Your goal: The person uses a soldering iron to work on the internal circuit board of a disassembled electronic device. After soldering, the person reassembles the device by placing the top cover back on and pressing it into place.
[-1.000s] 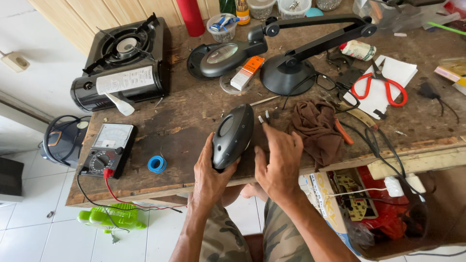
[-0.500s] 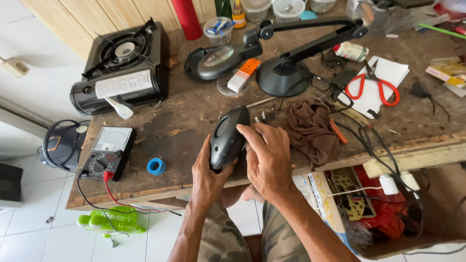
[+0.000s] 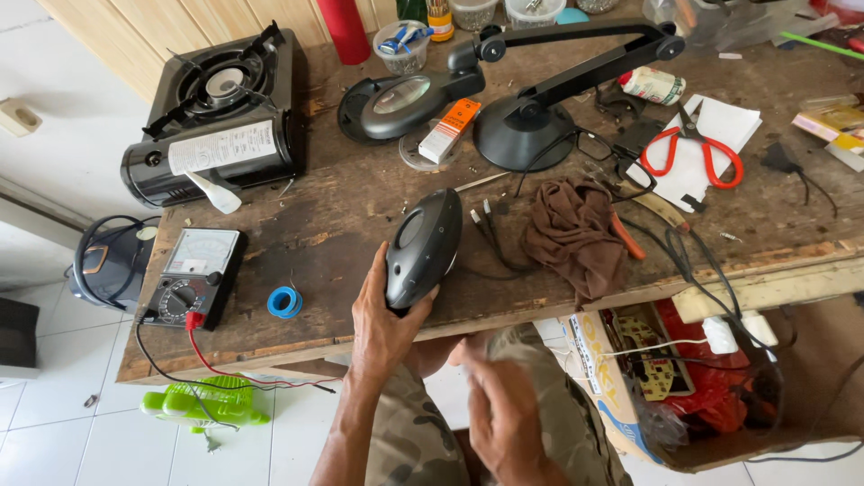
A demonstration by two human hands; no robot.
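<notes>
My left hand point(image 3: 382, 315) grips the black oval lamp housing point(image 3: 423, 245), tipped on edge near the workbench point(image 3: 360, 207) front. My right hand point(image 3: 504, 414) is blurred below; I cannot tell its grip. One-handed, the housing could slip off.

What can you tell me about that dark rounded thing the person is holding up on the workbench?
The dark oval device looks like smooth, slightly glossy plastic, charcoal grey, with a rounded shell and a small oval window near its upper end. It stands tilted on its edge on the worn wooden workbench, near the front rim. The left hand grips its lower end from below, thumb along one side. The right hand is off it, blurred, down near the lap. A brown rag lies just beside it, not touching.
</notes>
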